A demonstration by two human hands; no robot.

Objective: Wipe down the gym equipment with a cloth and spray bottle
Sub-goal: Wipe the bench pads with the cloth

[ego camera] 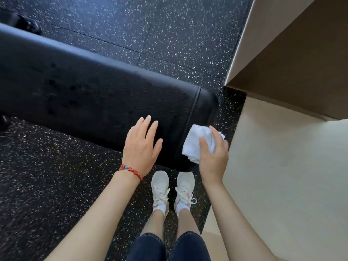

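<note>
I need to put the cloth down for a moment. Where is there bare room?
The bench pad is bare left of the left hand. Its end is crowded: the right hand holds the cloth there.

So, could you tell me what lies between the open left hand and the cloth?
Only bare black bench padding shows between the left hand and the white cloth in the head view.
</note>
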